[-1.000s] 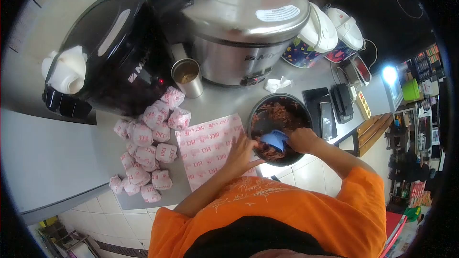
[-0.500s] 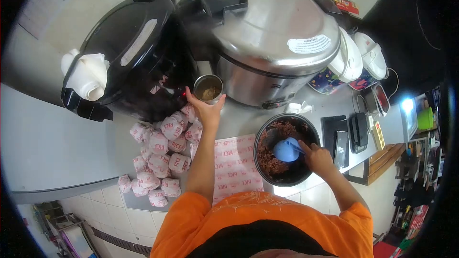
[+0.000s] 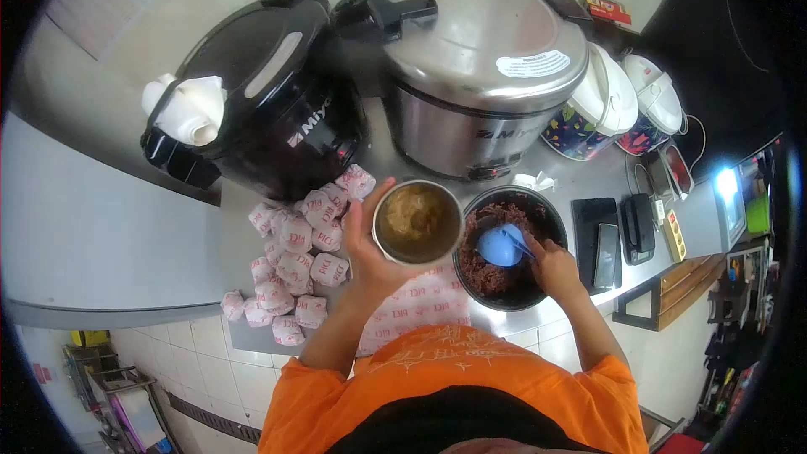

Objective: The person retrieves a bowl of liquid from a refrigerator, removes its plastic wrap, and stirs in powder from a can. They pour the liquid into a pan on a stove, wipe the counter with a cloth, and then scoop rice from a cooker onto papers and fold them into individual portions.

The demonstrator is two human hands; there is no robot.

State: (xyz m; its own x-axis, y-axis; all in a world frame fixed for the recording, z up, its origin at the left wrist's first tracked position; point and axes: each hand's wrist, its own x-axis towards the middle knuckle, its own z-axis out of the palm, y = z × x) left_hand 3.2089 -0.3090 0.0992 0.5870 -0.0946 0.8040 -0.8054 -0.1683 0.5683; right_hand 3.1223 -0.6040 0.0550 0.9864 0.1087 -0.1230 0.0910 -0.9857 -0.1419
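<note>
My left hand point(image 3: 370, 265) is wrapped around a metal cup point(image 3: 437, 242), which is raised near the camera and tilted so that its inside shows. A yellowish-brown substance point(image 3: 410, 210) lies at its bottom. In my right hand point(image 3: 555, 271) is the handle of a blue rice scoop point(image 3: 501, 246). Its rounded head rests inside a black pot point(image 3: 551, 220), among reddish-brown rice point(image 3: 477, 271). Beneath the cup and left forearm lies a sheet of printed wrapping paper point(image 3: 429, 298), partly hidden.
Several paper-wrapped bundles point(image 3: 294, 235) are heaped at the left. Behind stand a black cooker point(image 3: 277, 130) and a big steel cooker point(image 3: 454, 122). Two patterned containers point(image 3: 580, 134) stand at the back right. A phone point(image 3: 605, 255) and a power strip point(image 3: 675, 235) lie right of the pot.
My left hand has brought the cup from beside the cookers toward me and rightward, close to the pot. The scoop stays in the pot, in my right hand. The view has shifted slightly.
</note>
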